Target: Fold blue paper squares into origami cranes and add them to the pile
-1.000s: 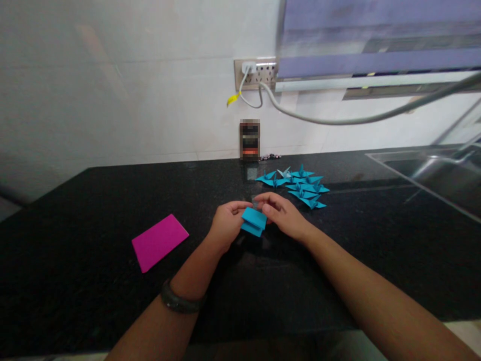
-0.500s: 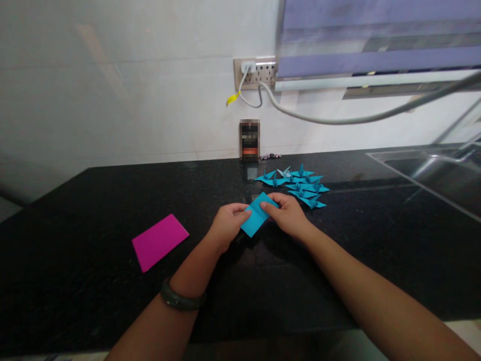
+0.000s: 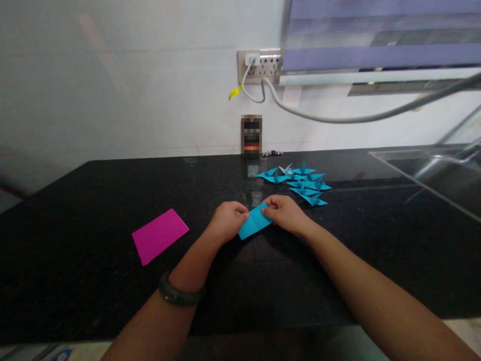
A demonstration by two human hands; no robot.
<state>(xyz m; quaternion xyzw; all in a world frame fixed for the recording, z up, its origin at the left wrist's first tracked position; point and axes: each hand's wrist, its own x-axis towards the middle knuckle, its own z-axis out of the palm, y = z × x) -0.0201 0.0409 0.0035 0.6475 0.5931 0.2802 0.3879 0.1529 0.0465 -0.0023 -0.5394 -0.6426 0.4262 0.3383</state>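
A folded piece of blue paper [image 3: 254, 222] lies between both my hands, low over the black countertop [image 3: 93, 210]. My left hand [image 3: 226, 220] pinches its left edge with curled fingers. My right hand [image 3: 284, 213] pinches its upper right edge, fingers also curled. A dark band sits on my left wrist [image 3: 179, 293]. Behind my right hand lies a cluster of several blue paper cranes [image 3: 298, 182].
A magenta folded sheet [image 3: 159, 235] lies on the counter to the left. A small dark box [image 3: 251, 136] stands against the white wall. A wall socket [image 3: 259, 65] holds a plug with a grey cable running right. A steel sink [image 3: 436, 173] is at the right.
The blue paper has gone from a thicker folded bundle to a flatter, narrower strip held lower. Both hands stayed in place, and the view shifted slightly.
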